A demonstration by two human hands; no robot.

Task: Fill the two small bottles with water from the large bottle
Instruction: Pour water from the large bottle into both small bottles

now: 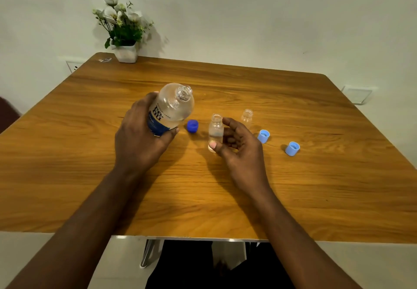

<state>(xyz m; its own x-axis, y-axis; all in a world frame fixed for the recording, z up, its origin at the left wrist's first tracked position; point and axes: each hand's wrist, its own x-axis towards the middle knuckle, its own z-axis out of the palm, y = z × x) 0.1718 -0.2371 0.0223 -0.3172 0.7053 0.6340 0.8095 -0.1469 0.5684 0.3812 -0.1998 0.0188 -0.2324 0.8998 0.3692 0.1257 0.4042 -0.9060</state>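
My left hand grips the large clear bottle with a blue label; it is uncapped and tilted with its mouth up and to the right. My right hand holds a small clear bottle upright on the wooden table, thumb at its base, fingers curled behind it. This bottle is open and shows some water inside. A second small open bottle stands just behind my right hand, untouched.
A dark blue cap lies between the large and small bottles. Two light blue caps lie to the right of my right hand. A potted white flower stands at the table's far left edge.
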